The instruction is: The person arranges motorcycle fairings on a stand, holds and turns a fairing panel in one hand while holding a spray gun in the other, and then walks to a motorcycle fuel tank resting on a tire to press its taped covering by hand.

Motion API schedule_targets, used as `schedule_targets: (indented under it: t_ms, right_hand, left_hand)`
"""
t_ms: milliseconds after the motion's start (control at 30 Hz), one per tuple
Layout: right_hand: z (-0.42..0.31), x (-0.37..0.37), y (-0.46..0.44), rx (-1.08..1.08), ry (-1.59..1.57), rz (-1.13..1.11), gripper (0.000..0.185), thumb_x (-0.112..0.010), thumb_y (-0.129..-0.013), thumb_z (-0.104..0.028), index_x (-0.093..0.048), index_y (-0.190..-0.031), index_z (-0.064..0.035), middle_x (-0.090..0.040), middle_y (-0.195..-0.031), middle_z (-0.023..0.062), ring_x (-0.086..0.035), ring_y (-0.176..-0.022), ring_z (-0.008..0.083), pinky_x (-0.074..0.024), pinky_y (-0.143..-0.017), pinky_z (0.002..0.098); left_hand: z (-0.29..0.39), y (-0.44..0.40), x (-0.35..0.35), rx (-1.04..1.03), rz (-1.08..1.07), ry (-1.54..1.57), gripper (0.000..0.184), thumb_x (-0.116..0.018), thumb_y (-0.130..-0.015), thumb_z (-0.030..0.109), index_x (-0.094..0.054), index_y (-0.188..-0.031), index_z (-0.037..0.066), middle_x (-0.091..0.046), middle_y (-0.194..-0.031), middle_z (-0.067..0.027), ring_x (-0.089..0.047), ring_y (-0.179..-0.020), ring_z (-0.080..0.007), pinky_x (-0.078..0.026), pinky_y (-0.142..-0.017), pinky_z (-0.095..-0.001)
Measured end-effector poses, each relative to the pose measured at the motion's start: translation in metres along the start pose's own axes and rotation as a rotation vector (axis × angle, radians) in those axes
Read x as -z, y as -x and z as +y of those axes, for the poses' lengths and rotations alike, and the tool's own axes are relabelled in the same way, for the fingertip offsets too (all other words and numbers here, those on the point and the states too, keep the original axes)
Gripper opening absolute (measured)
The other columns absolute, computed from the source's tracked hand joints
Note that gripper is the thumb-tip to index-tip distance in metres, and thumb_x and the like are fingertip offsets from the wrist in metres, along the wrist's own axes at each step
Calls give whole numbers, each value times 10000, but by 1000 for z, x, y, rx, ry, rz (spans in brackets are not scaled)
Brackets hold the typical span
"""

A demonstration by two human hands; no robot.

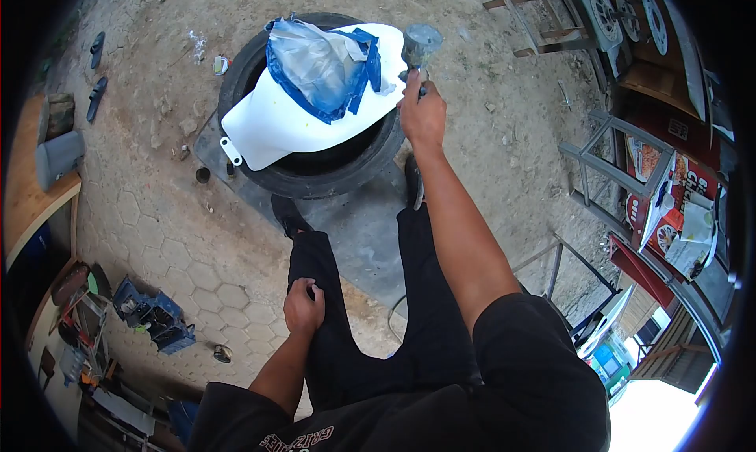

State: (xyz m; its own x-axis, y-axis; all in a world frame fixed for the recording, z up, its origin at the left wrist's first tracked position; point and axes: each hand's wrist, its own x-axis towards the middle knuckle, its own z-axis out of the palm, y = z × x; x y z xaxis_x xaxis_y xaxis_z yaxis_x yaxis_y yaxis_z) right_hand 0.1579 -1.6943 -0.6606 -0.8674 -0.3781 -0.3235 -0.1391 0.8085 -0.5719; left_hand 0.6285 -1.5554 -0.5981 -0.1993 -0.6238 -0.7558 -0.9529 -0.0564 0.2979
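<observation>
My right hand (424, 115) is closed round the grip of a spray gun (422, 90), whose cloudy see-through cup (423, 39) sits on top. The gun is beside the right edge of a white curved panel (276, 129); whether they touch I cannot tell. Clear plastic sheeting (315, 62) edged with blue tape (340, 112) covers part of the panel. The panel lies across a large black tyre (315, 186). My left hand (304, 306) rests on my left thigh with its fingers curled; a dark spot shows in the curl, and I cannot make out what it is.
The tyre stands on a grey sheet (354, 247) between my feet. A metal frame (618, 157) and a wooden stool (551, 15) are on the right. At left are a blue crate (153, 314), a pair of sandals (96, 98) and a bench (47, 208).
</observation>
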Motion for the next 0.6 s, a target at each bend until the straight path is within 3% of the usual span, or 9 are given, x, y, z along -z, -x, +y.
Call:
schedule_targets:
  t_ms: [67, 167, 367, 600]
  right_hand:
    - [12, 0, 8, -16, -7, -29, 718, -497, -1173, -595, -758, -1154, 74, -815, -953, 296, -795, -998, 499, -594, -952, 548]
    - [21, 2, 15, -68, -82, -67, 704, -521, -1161, -623, -748, -1013, 27, -808, -782, 142, -817, -807, 296, -603, -835, 437]
    - [23, -12, -2, 33, 30, 9, 725, -507, -1157, -640, -777, -1065, 26, -812, -786, 147, -825, -823, 310, -607, -875, 444]
    - [19, -22, -19, -24, 3, 82, 720, -501, -1156, -639, -786, -1085, 19, -818, -797, 148, -834, -842, 318, -614, -896, 450]
  left_hand:
    - [0, 0, 0, 3, 5, 0, 231, -693, -1019, 209, -763, -1185, 64, -783, -1195, -182, -753, -1131, -436, -597, -997, -533]
    - [0, 1, -1, 13, 2, 5, 236, -692, -1021, 210, -767, -1190, 64, -788, -1198, -182, -756, -1134, -433, -599, -1002, -527]
    - [-2, 3, -4, 28, -3, 12, 249, -691, -1023, 216, -772, -1204, 66, -795, -1206, -179, -763, -1140, -425, -600, -1010, -518]
    - [-4, 4, -7, 30, -7, 13, 250, -684, -1030, 215, -769, -1208, 61, -794, -1214, -175, -764, -1140, -423, -600, -1009, -518]
